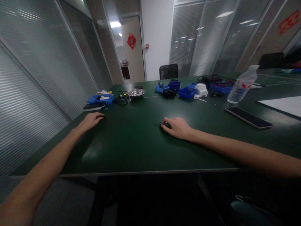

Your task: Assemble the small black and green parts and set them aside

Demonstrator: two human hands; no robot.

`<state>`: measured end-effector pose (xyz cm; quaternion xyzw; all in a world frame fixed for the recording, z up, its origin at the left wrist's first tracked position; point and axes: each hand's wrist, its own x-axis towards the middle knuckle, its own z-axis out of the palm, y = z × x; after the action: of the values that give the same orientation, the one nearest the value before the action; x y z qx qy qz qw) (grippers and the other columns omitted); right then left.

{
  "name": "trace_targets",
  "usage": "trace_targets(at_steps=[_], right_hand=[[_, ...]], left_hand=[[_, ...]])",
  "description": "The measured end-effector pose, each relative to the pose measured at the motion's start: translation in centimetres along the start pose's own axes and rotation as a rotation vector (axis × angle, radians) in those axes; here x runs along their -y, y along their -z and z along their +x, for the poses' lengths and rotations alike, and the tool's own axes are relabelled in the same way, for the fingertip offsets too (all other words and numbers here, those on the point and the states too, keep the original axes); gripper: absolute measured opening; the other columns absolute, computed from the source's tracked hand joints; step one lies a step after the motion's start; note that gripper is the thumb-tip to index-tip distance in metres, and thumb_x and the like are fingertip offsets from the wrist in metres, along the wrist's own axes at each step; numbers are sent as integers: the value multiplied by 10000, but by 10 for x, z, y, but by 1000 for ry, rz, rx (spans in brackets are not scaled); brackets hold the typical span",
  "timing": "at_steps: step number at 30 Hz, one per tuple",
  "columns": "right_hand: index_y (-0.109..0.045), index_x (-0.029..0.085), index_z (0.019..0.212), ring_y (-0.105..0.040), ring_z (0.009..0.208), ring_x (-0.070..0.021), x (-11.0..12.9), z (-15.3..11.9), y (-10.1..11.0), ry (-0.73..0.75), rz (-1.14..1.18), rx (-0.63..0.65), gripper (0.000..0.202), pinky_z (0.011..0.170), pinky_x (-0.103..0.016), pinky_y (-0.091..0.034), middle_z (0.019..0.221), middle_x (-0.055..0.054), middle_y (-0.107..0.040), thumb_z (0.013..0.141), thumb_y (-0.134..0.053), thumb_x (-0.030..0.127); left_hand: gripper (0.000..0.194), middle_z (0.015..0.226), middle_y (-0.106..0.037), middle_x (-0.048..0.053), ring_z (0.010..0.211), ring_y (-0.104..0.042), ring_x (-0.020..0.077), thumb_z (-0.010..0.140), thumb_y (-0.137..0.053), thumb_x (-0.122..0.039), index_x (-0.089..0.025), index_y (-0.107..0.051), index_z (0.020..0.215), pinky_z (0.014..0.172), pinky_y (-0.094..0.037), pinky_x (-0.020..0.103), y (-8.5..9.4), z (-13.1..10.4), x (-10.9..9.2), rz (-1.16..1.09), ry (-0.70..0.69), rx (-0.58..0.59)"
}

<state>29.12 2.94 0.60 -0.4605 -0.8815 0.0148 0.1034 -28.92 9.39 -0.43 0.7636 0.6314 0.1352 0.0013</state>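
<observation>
My right hand (176, 127) rests near the middle of the green table (131, 141), its fingers closed around a small dark-handled tool (158, 124) whose thin metal shaft points left. At the left side of the table lies my left hand (92, 120), with its fingers a little bent and nothing visible in them. Just beyond it are a dark flat item on a white one (94, 107) and a blue tray (101, 99) with small things in it. A metal bowl (136, 93) stands farther back, between the two hands.
To the right are a phone (248, 117), an upright clear bottle (243, 84) and a white sheet (284, 105). Blue bins (187, 92), a white device (201, 90) and dark cables stand along the back. A chair (168, 71) is behind the table.
</observation>
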Motion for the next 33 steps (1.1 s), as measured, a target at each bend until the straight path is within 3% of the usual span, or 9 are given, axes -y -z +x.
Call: trace_targets(at_steps=[3,5,7,14,33], right_hand=[[-678,226,1266,-665,723,-221,2,-1,1,-8,-10,6,402,656,-313,-362,848,-59,-754,1106,-465,527],[-676,225,1265,-664,719,-218,2,-1,2,-6,-2,12,404,657,-310,-368,853,-57,-755,1108,-461,529],[-676,228,1268,-662,716,-216,2,-1,1,-6,3,15,406,657,-308,-370,858,-57,-756,1108,-463,533],[-673,221,1269,-676,744,-224,1,-1,2,7,7,7,404,669,-310,-379,867,-65,-758,1109,-462,526],[-670,226,1268,-655,717,-223,-1,0,-1,15,-11,-1,422,637,-315,-351,844,-63,-745,1099,-457,549]], left_hand=[[378,1342,-762,164,1238,-705,329,975,-599,-316,-137,-797,1244,1123,-502,425,16,-22,69,124,277,-43],[397,1302,-768,206,1203,-712,370,972,-589,-298,-90,-794,1240,1087,-520,483,25,-39,94,165,391,-75],[414,1245,-784,215,1155,-726,380,978,-592,-311,-75,-791,1254,1036,-543,494,31,-52,106,190,481,-106],[445,1231,-799,170,1125,-740,301,970,-659,-312,-85,-768,1337,986,-554,376,32,-54,113,218,583,-144],[333,1138,-814,170,1054,-723,314,942,-633,-264,-97,-848,1134,982,-540,390,35,-56,107,302,521,-142]])
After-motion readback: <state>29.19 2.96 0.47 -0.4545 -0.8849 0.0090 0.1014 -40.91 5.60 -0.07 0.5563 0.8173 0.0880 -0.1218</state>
